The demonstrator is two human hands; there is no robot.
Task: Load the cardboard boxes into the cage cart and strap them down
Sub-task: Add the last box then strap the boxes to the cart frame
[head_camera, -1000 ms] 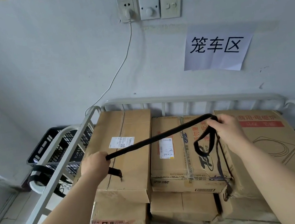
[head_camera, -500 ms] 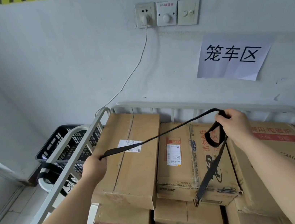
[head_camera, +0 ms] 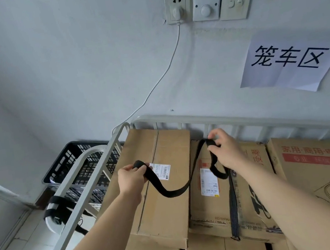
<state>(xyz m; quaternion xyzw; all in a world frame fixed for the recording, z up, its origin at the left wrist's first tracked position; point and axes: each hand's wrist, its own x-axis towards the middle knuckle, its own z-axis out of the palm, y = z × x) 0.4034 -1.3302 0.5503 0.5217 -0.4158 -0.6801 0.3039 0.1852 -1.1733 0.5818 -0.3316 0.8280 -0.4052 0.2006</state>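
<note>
Several cardboard boxes fill the white metal cage cart [head_camera: 180,118]: a plain tall box [head_camera: 164,188] at left, a labelled box [head_camera: 210,199] in the middle, a red-printed box [head_camera: 322,166] at right. A black strap [head_camera: 175,191] sags in a loop over them. My left hand [head_camera: 132,178] grips one end above the left box. My right hand [head_camera: 225,150] pinches the strap near the cart's back rail. A further length of the strap hangs down the middle box's front.
A black plastic crate [head_camera: 80,160] stands left of the cart, outside its side rail [head_camera: 82,204]. Another black strap [head_camera: 54,206] is wrapped on a white rail there. The wall behind carries a socket with a cable [head_camera: 161,76] and a paper sign [head_camera: 286,61].
My hands have come closer together, so the once-taut strap now sags between them. My right hand has moved back toward the cart's rear rail. The view has shifted closer.
</note>
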